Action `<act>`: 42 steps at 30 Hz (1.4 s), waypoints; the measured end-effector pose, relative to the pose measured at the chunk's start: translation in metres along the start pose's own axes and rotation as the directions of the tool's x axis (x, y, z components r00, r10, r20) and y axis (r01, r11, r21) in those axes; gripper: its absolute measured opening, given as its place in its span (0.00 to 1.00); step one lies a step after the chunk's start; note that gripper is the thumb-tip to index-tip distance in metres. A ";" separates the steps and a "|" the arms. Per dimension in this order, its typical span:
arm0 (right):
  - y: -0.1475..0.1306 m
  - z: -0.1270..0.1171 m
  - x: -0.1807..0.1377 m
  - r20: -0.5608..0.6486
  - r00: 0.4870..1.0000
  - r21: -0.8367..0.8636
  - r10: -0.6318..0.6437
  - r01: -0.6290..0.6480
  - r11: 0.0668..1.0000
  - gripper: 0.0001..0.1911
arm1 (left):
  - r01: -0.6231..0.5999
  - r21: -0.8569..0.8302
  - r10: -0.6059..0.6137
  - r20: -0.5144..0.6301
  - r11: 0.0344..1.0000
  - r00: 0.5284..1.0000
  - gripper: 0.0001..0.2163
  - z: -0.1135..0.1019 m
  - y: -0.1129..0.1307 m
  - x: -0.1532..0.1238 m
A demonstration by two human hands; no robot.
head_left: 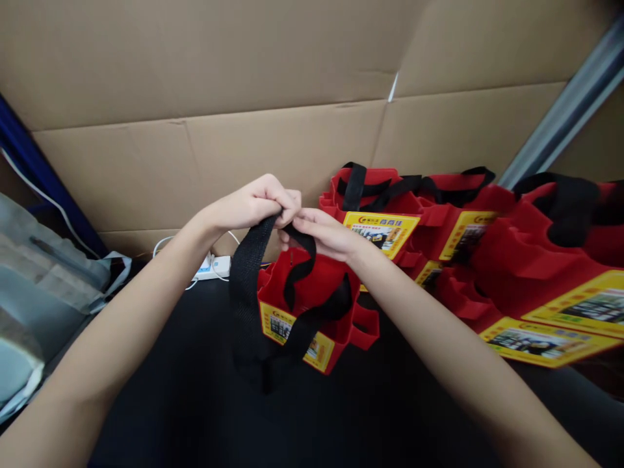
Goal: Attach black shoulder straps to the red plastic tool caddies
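Note:
My left hand (267, 200) is closed on a wide black webbing strap (249, 266), which hangs down in a loop from the fingers. Beside it, almost touching, my right hand (322, 233) pinches a narrower part of black strap; its fingertips are partly hidden. Below both hands stands a small red tool bag (336, 351) with an open top, a yellow printed label on its front and a side loop. Black straps drape over its opening and across the label. Where each strap joins the bag is hard to make out.
To the right, several similar red bags (507, 260) are piled against a cardboard wall (292, 149). A white power strip (214, 268) with cables lies behind my left forearm. Grey-white bags (53, 260) sit at the left on the black surface (195, 409). Metal posts slant at both sides.

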State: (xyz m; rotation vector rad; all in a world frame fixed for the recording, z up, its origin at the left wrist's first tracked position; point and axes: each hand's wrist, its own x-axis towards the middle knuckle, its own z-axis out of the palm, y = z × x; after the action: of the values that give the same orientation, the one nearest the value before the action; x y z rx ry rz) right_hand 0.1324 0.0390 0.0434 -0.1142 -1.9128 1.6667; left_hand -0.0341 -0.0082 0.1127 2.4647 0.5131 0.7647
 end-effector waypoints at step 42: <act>-0.018 -0.012 -0.021 -0.114 0.991 -0.841 0.074 -0.135 0.524 0.13 | 0.538 0.099 -0.525 -0.127 0.837 0.841 0.07 0.046 -0.037 -0.042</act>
State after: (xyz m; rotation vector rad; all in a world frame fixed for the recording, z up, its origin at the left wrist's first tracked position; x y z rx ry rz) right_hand 0.1613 0.0367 0.0526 -0.6735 -2.5370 0.5939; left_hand -0.0460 -0.0144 0.0417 2.2269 1.2589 0.6248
